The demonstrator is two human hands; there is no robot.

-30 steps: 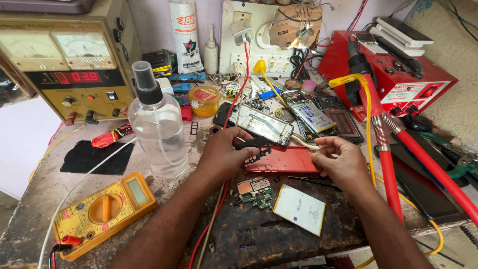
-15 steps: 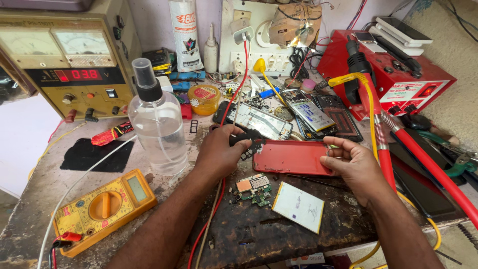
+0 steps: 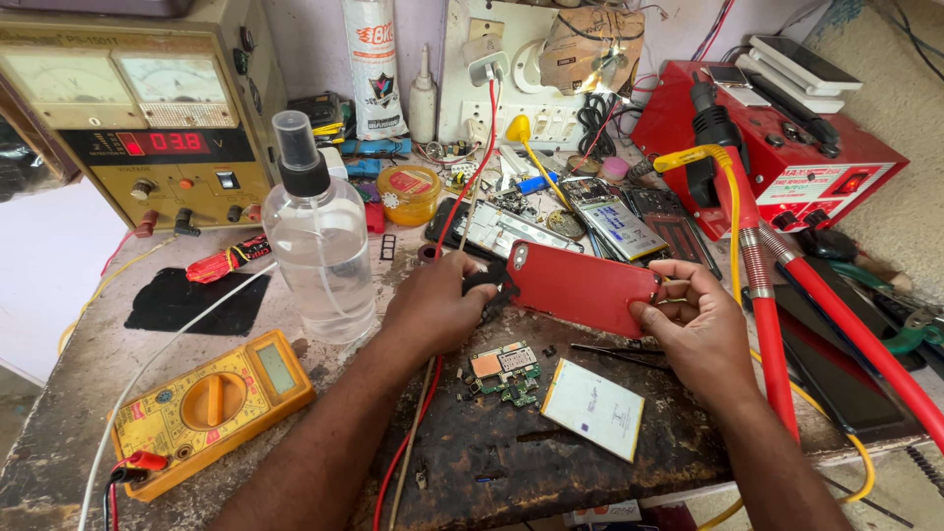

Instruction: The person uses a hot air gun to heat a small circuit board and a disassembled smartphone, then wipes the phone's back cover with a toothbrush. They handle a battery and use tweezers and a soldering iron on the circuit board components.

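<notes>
Red phone back cover (image 3: 582,287) now lifted off table (image 3: 511,462), tilted, where a second ago it lay flat. Left hand (image 3: 438,305) fingers grasp left end; right hand (image 3: 693,320) fingers grip right edge. Circuit board (image 3: 504,372) lies near, below.

- Two bare hands: left hand (image 3: 438,305), right hand (image 3: 700,329).
- One red phone back cover (image 3: 582,286), gripped between both.
- One clear spray bottle (image 3: 317,236).
- One yellow multimeter (image 3: 211,408).
- One bench power supply (image 3: 138,108) with two dial meters.
- One red soldering station (image 3: 787,157).
- One green circuit board (image 3: 503,372).
- One white flat battery (image 3: 593,408).
- One red-handled screwdriver (image 3: 224,262).
- One round yellow tub (image 3: 409,193).
</notes>
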